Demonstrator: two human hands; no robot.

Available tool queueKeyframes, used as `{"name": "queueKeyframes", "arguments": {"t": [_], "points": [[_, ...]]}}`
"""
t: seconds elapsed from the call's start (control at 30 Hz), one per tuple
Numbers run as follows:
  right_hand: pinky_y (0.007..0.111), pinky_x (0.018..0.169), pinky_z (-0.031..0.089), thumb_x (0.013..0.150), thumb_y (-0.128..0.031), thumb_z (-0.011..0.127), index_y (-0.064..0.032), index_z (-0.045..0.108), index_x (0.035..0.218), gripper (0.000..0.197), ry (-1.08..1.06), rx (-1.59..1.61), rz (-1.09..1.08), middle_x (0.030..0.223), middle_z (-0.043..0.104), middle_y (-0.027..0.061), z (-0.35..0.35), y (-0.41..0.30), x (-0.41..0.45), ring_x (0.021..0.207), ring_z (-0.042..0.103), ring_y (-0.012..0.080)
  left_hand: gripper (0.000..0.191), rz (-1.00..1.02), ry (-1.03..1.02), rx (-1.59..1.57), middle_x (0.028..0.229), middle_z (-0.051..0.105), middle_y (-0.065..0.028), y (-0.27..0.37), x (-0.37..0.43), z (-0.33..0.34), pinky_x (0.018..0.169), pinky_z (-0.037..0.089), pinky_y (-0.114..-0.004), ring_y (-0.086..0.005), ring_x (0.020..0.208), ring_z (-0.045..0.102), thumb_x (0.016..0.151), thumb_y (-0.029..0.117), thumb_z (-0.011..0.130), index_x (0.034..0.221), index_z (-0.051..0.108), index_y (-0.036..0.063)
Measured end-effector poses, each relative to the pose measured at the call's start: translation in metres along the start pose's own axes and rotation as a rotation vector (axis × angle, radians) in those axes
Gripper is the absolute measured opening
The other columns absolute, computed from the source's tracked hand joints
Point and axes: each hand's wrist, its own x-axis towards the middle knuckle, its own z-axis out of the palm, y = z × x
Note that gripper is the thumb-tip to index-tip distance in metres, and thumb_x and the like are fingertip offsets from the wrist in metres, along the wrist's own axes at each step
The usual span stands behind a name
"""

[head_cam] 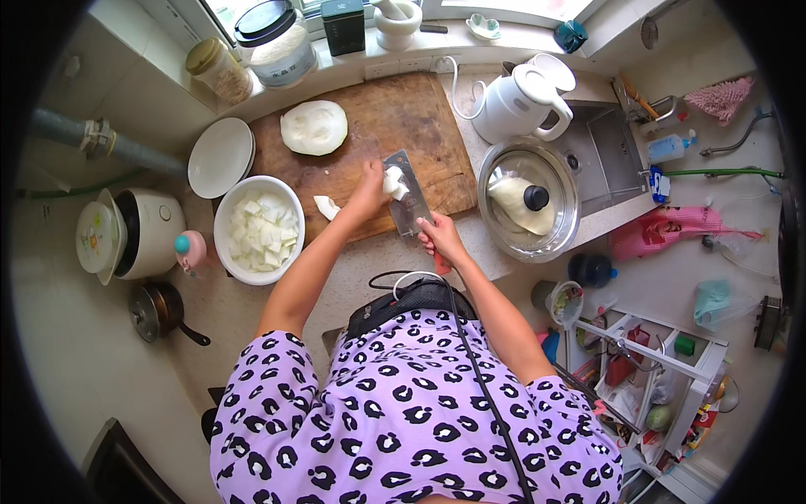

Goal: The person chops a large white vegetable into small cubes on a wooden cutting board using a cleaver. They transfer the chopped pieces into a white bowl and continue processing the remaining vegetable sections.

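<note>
My right hand (442, 238) grips the red handle of a cleaver (408, 205), whose broad blade lies flat over the near right part of a wooden cutting board (403, 113). White chunks of peeled melon or gourd (395, 184) rest on the blade. My left hand (371, 189) is at the blade's left edge, its fingers against the chunks; whether it grips them I cannot tell. A curved white piece (327, 206) lies left of that hand. Farther back on the board is a large peeled half (313, 128). A white bowl (259, 230) of cut chunks stands at the left.
White plates (220, 157) lie beside the board's left edge. To the right stand a glass bowl with a lid (529, 200), a white electric kettle (519, 104) and the sink (601, 151). A rice cooker (151, 233) is at far left. Jars and a mortar (398, 25) line the windowsill.
</note>
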Motion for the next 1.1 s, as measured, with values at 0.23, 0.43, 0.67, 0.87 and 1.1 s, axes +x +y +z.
{"name": "queueKeyframes", "arguments": {"t": [0.23,0.43,0.67,0.87,1.1], "points": [[0.021,0.039,0.031,0.098,-0.017,0.055,-0.0084,0.055,0.095,0.009,-0.118,-0.254,-0.127,0.06,0.047,-0.0029,0.054,-0.071,-0.021,0.045,0.039,0.0048,0.064,-0.077,0.261,-0.141,0.113,0.043,-0.016,0.031,-0.034,-0.083,0.084,0.049,-0.036,-0.0276,0.093,0.054,0.063,-0.004,0.078,0.118,0.046,0.0027],[0.037,0.063,0.048,0.094,-0.014,0.056,0.0036,0.058,0.1,0.019,-0.222,-0.63,-0.412,0.081,0.067,0.0157,0.156,-0.082,-0.014,0.065,0.061,0.0244,0.066,-0.14,0.446,0.135,0.128,0.039,-0.0221,0.053,-0.11,-0.173,0.104,0.037,-0.046,-0.0421,0.123,0.041,0.075,0.006,0.071,0.132,0.037,0.0028],[0.038,0.06,0.045,0.093,-0.012,0.055,0.0039,0.057,0.094,0.016,-0.253,-0.791,-0.488,0.074,0.06,0.0166,0.19,-0.076,0.004,0.067,0.058,0.0281,0.046,-0.429,0.467,0.563,0.124,0.045,-0.0199,-0.011,-0.164,-0.175,0.099,0.04,-0.046,-0.0396,0.116,0.046,0.079,0.004,0.065,0.121,0.049,0.0009],[0.025,0.043,0.036,0.095,-0.011,0.051,-0.0015,0.057,0.096,0.011,-0.374,-0.608,-0.249,0.063,0.049,-0.001,0.191,-0.084,-0.004,0.05,0.043,0.007,0.028,-0.174,0.637,0.259,0.108,0.05,-0.0154,0.015,-0.149,-0.173,0.091,0.041,-0.042,-0.0341,0.107,0.049,0.077,0.001,0.064,0.102,0.052,0.0015],[0.023,0.043,0.032,0.095,-0.013,0.049,-0.0039,0.055,0.093,0.011,-0.423,-0.661,-0.183,0.063,0.047,-0.0031,0.171,-0.106,-0.014,0.05,0.04,0.0048,0.022,-0.235,0.812,0.275,0.103,0.05,-0.0161,0.003,-0.141,-0.18,0.089,0.041,-0.044,-0.0348,0.101,0.049,0.083,0.003,0.06,0.102,0.05,-0.0004]]}}
